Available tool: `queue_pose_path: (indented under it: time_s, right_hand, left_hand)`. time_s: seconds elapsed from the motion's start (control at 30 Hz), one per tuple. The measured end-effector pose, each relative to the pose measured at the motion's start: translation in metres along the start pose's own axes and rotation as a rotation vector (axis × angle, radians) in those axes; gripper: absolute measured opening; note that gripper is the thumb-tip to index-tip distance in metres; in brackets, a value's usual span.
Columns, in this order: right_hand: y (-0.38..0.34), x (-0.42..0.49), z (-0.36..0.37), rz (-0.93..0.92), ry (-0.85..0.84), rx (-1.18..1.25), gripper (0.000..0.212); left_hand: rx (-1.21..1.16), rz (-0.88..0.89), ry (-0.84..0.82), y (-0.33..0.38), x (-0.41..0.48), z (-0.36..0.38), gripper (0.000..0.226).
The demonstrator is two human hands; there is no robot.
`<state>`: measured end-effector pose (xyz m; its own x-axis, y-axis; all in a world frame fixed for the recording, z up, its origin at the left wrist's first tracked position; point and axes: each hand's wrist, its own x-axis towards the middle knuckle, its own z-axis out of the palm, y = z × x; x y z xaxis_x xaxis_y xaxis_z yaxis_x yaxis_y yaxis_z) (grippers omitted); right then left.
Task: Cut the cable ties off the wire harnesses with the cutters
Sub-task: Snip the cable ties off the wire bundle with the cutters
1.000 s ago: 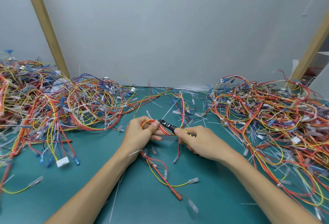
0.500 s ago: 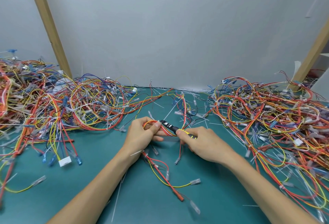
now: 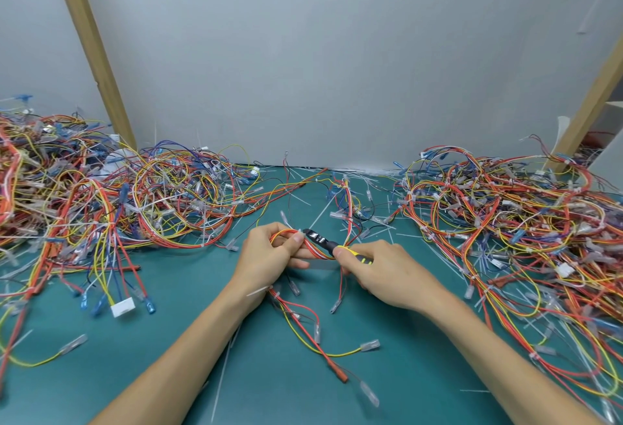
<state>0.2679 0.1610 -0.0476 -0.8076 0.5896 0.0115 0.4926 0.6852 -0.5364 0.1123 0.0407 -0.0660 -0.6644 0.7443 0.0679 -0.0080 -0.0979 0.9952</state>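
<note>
Where the mat lies nearest: two bare forearms reach in over a teal table mat (image 3: 168,374), and a long white plastic cable tie (image 3: 220,380) lies flat just beside the left forearm.
Trailing wires: red and yellow trailing wires (image 3: 313,333) with clear-sleeved terminals run out from under the left hand toward the camera and lie on the mat.
Left hand: the left hand (image 3: 266,256) has its fingers curled round a thin harness (image 3: 285,232) of red, orange and yellow wires, thumb pressed on top, at the middle of the mat.
Right hand: the right hand (image 3: 387,272) is wrapped tightly round the yellow-and-black handles of small black-jawed steel cutters (image 3: 320,239).
Cutter tip: it points left and away, meeting the harness just beside the left thumb; how far the jaws stand apart cannot be told.
Left heap: a tangled left heap (image 3: 118,205) of red, yellow and blue harnesses, with a white rectangular plastic connector (image 3: 123,307) at its near edge.
Right heap: a similar right heap (image 3: 505,215), well apart from the left one, with white tie offcuts strewn round it.
Back: a plain grey wall (image 3: 337,70) with a slanting wooden post (image 3: 91,46) at the left.
</note>
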Motion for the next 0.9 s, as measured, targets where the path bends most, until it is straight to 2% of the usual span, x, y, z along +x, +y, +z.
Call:
queue_pose_path:
  time_s: [0.2,0.33,0.37,0.47,0.53,0.73,0.9]
  right_hand:
    - [-0.001,0.001,-0.001,0.014,-0.016,-0.001,0.048]
    - [0.000,0.001,0.001,0.016,0.010,-0.002,0.056]
    - [0.000,0.002,0.002,0.029,0.027,0.078,0.056]
    - [0.002,0.001,0.000,0.165,0.074,0.684,0.049]
    - [0.007,0.000,-0.005,0.205,0.069,0.941,0.051]
    - [0.012,-0.001,-0.008,0.126,-0.038,1.055,0.054]
    - [0.016,-0.002,-0.011,0.079,0.006,1.224,0.064]
  left_hand:
    - [0.005,0.005,0.008,-0.002,0.002,0.000,0.014]
    - [-0.007,0.012,0.004,-0.003,0.002,0.000,0.014]
    - [-0.016,0.016,0.006,-0.003,0.002,0.000,0.013]
    - [-0.039,0.026,0.027,-0.003,0.002,0.001,0.012]
    - [-0.061,0.031,0.032,-0.003,0.001,0.002,0.010]
    - [0.009,0.086,0.024,-0.005,0.001,0.005,0.010]
    - [0.231,0.134,-0.099,-0.008,-0.002,0.011,0.020]
